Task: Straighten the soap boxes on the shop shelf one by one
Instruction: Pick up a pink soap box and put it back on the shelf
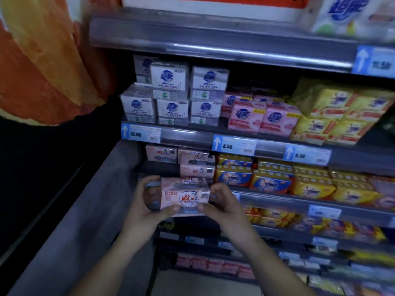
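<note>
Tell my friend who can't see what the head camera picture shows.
A left hand and a right hand hold one pink rectangular wrapped soap box at a grey metal shop shelf. More pink soap boxes sit behind it, beside yellow-and-blue soap packs.

Taking the pink soap pack at the shelf lip as the mark: just behind it to the left, a dark bare stretch of shelf floor is open to a hand, bounded on its left by the grey side panel. Directly behind it, the stacked pink soap boxes block the way. To its right, the OMO packs stand close against that stack. Above it, the price rail caps the opening. The left hand and right hand occupy its two ends.
</note>
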